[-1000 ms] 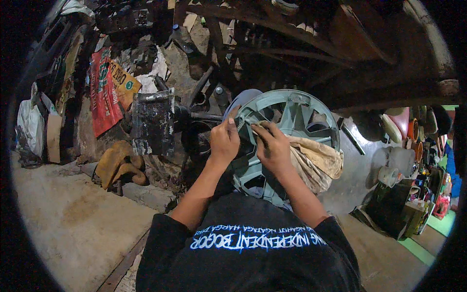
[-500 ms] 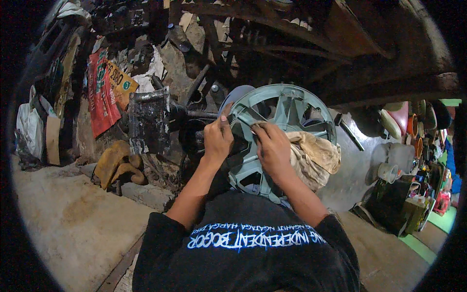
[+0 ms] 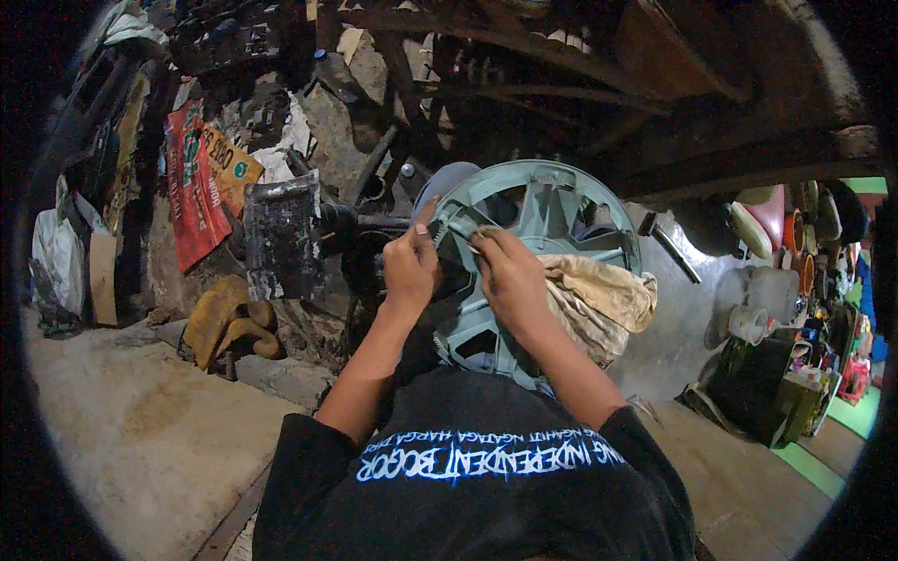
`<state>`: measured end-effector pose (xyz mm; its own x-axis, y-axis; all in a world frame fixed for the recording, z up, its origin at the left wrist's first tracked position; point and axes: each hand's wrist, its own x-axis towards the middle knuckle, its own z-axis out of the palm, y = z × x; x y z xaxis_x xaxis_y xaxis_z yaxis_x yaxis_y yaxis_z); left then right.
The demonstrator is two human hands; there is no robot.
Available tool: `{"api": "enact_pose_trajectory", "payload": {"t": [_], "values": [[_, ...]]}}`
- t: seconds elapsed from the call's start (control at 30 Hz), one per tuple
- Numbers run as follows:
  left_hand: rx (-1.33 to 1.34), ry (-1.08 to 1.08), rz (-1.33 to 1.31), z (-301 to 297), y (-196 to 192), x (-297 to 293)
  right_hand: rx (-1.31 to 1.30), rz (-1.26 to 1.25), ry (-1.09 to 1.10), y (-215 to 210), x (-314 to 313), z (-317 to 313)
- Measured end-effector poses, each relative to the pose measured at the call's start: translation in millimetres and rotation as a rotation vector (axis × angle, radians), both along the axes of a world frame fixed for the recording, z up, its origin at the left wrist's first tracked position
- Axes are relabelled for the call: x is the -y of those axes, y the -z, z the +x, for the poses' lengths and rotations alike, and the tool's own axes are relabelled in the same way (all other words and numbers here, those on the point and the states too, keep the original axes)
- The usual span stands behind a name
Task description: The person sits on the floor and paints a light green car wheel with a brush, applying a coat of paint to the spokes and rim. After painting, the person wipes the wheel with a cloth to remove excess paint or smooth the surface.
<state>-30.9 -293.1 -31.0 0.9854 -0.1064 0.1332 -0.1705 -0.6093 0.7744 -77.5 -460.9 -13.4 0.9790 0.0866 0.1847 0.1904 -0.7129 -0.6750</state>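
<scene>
A pale grey-green spoked wheel [image 3: 538, 176] stands in front of my chest, tilted. At its left side my left hand [image 3: 410, 266] is closed on the rim, with the index finger pointing up along the edge. My right hand [image 3: 513, 280] presses curled fingers together against a spoke near that same edge. Whatever its fingertips may hold is hidden. A stained beige cloth [image 3: 599, 304] is draped over the wheel's right side, just beyond my right hand. Behind the upper left rim shows a grey rounded piece [image 3: 447, 178].
A black-smeared metal block [image 3: 282, 229] stands left of the wheel. Below it lies a yellow-brown lump [image 3: 215, 323] on the concrete ledge. Dark beams [image 3: 561, 93] hang overhead. At right are a white tub [image 3: 746, 323], a black bag [image 3: 748, 388] and stacked goods.
The right hand has shifted slightly left and up along the spoke. The left hand has moved slightly left, still at the rim. The cloth has sagged a little.
</scene>
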Motion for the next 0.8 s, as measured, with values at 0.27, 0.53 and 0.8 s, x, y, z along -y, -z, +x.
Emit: {"api": "enact_pose_trajectory", "payload": {"t": [0.27,0.53,0.8], "values": [[-0.106,-0.016,-0.024,-1.2,-1.4,-3.8,-0.118,-0.013,0.180,-24.6,46.5,-57.9],[-0.111,-0.026,-0.031,-0.5,-4.1,-1.1,0.044,0.016,0.408,-23.0,67.0,-37.5],[0.040,-0.015,0.006,0.4,1.7,1.7,0.056,-0.116,0.257,10.5,17.3,-22.9]]}}
